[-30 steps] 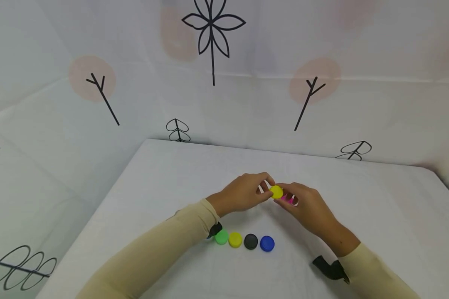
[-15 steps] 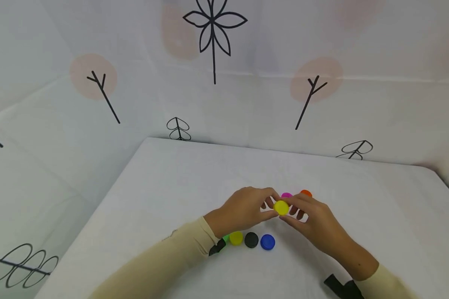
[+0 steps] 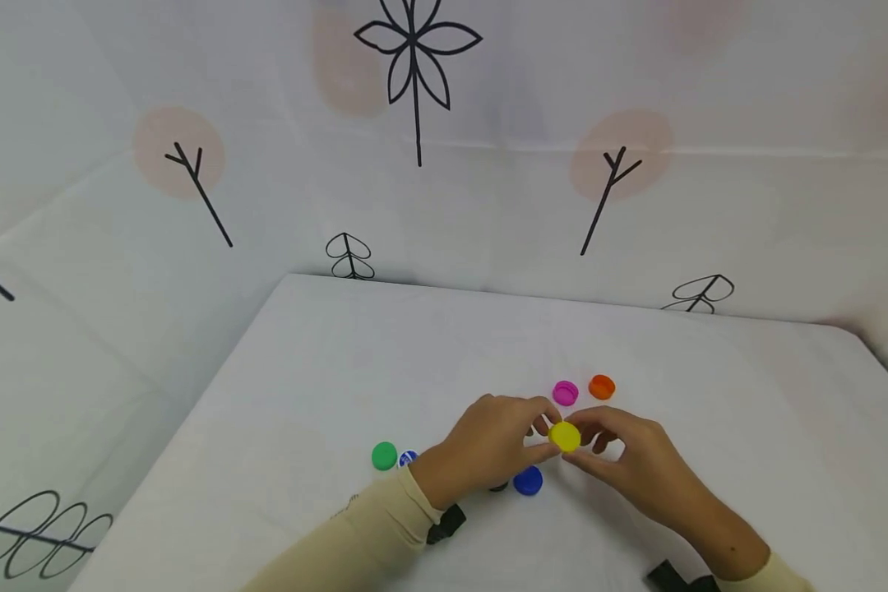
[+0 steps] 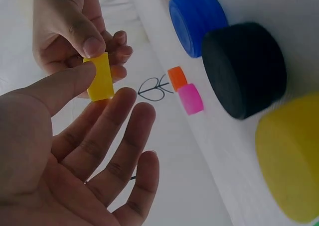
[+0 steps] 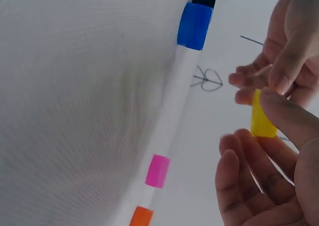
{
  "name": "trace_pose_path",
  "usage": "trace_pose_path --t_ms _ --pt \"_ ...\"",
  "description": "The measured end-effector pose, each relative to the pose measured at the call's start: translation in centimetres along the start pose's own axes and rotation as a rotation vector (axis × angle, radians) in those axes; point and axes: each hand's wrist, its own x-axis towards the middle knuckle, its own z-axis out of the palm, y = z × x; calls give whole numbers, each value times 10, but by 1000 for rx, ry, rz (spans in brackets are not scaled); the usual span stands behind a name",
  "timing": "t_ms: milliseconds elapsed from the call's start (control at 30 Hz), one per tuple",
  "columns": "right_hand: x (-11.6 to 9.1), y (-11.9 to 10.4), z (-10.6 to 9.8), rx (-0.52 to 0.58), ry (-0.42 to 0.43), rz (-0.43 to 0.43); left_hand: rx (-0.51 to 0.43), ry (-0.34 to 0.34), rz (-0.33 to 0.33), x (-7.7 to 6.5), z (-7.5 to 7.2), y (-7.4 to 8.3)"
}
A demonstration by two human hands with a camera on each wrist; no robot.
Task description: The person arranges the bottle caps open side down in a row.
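Both hands pinch one yellow bottle cap (image 3: 565,437) between them, raised above the white table. My left hand (image 3: 488,444) has thumb and fingertips on its left side; my right hand (image 3: 647,464) grips the right side. In the left wrist view the cap (image 4: 102,79) appears edge-on, thumbs on one face and fingers curling beneath. The right wrist view shows this same cap (image 5: 263,117) well off the table surface. Just beyond the hands lie a pink cap (image 3: 566,393) and an orange cap (image 3: 602,386), their hollow sides up.
Nearer me, a blue cap (image 3: 529,481) and a partly covered black cap (image 3: 499,487) sit in a row. Another yellow cap (image 4: 294,156) shows in the left wrist view. Left of my wrist are a green cap (image 3: 384,455) and a blue-and-white cap (image 3: 408,458). Patterned cloth (image 3: 488,205) hangs behind.
Both hands have come toward me and slightly right with the yellow cap. The pink and orange caps are uncovered; my left arm now hides the row's other yellow cap and light green cap.
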Motion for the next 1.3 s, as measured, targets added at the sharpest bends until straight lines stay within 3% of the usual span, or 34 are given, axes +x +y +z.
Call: trace_pose_path --t_ms 600,1000,1300 --pt "-3 10 1 152 -246 -87 50 -64 37 -4 10 -6" --pt "1 14 0 122 -406 68 115 -87 61 -5 21 -6" --pt "-1 17 3 106 -441 72 154 -103 98 -6 27 -5"
